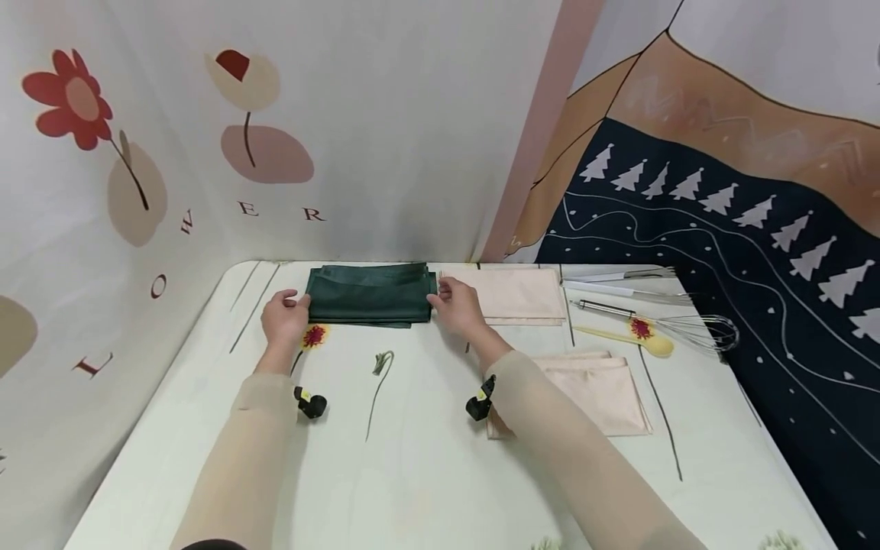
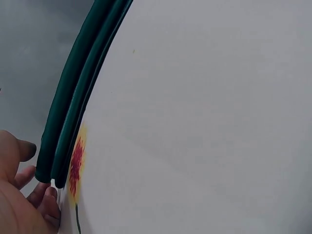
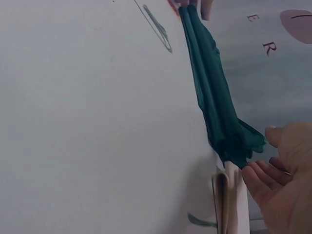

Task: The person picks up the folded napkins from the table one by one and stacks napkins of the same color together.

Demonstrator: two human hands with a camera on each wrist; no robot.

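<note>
A folded dark green cloth [image 1: 371,294] lies in stacked layers at the back of the table. At its left end is my left hand [image 1: 285,317]; in the left wrist view the loosely bent fingers [image 2: 41,195] meet the cloth's end while the thumb stands apart from it. My right hand [image 1: 457,305] is at the opposite end. The right wrist view shows its fingertips [image 3: 249,170] touching the cloth's loose corner, with the thumb spread away from the fingers. Immediately right of the green cloth, a folded pale pink cloth [image 1: 522,294] lies partly behind my right hand.
A second pink cloth [image 1: 598,393] lies nearer, partly under my right forearm. On the right are a whisk [image 1: 677,325], a yellow spoon [image 1: 656,345] and white-handled utensils [image 1: 612,289]. The tablecloth [image 1: 412,473] has printed flowers, and a curtain [image 1: 412,137] hangs behind the table.
</note>
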